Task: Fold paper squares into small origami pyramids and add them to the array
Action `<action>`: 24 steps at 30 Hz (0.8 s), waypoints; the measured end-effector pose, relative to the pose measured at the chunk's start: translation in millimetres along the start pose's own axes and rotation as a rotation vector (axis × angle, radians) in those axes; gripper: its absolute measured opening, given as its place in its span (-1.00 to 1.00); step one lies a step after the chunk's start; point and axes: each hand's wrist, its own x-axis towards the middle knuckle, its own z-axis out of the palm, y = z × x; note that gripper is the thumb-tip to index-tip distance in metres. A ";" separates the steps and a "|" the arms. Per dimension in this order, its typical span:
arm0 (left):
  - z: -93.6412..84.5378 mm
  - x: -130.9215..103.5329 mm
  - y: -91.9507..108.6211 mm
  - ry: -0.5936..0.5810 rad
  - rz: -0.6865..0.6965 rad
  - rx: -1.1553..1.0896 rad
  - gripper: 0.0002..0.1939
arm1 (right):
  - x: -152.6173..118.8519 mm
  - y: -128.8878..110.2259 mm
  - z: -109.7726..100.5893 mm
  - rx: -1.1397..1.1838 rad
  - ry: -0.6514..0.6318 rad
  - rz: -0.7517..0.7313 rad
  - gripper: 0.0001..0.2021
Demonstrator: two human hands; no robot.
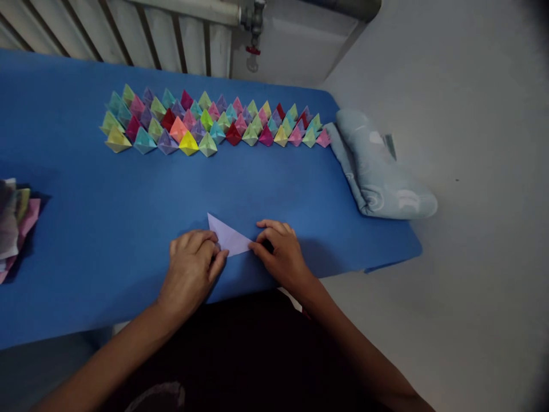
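Note:
A lavender sheet of paper (233, 240), folded into a triangle, lies near the front edge of the blue table. My left hand (193, 260) has its fingers closed on the paper's left side, thumb at the lower edge. At the right corner, my right hand (279, 249) pinches the tip between thumb and finger. One point of the triangle sticks up and away at the far left. Part of the paper's left edge is hidden under my left fingers.
Several rows of colourful folded paper boats (189, 143) stand along the back of the blue table (128, 206). A folded grey-blue cloth (377, 166) lies at the right by the wall. Loose coloured papers (17, 223) are stacked at the left edge. Behind is a radiator (163, 40).

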 end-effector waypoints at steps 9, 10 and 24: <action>-1.6 0.7 -4.1 -0.092 0.156 0.155 -0.68 | 0.8 1.4 -3.0 -0.041 -0.021 0.030 -0.88; -2.2 0.2 -6.0 -0.107 0.211 0.168 -0.61 | 1.0 1.6 -3.9 -0.041 -0.026 0.035 -0.89; -13.6 -27.7 -11.6 -0.104 0.319 0.196 -0.53 | 26.6 -34.6 -9.2 -0.169 -0.268 0.026 -0.70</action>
